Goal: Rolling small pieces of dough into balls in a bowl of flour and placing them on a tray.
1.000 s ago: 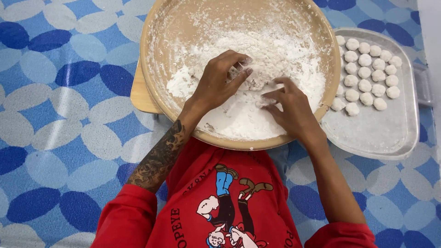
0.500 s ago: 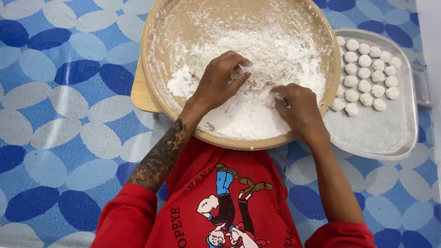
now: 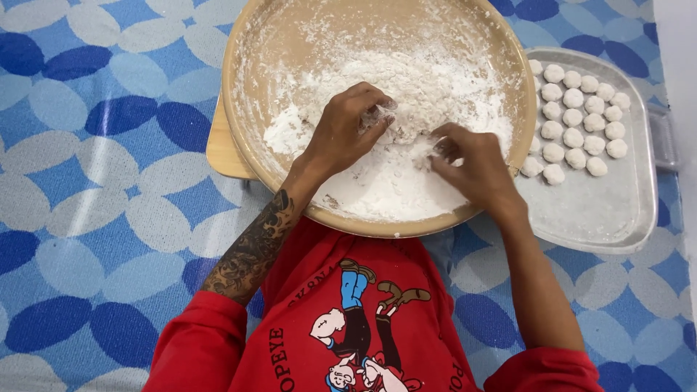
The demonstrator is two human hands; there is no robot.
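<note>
Left hand (image 3: 347, 131) pinched a flour clump (image 3: 382, 116), probably; right hand (image 3: 470, 163) at its 4 o'clock, fingers curled, contents unclear.

A single head-worn camera looks almost straight down from close above. The left hand (image 3: 347, 131) and right hand (image 3: 470, 165) sit just above the frame's centre, over the bowl (image 3: 254, 80). The tray (image 3: 617, 210) lies right of the right hand, the wearer's red sleeves below both hands.
</note>
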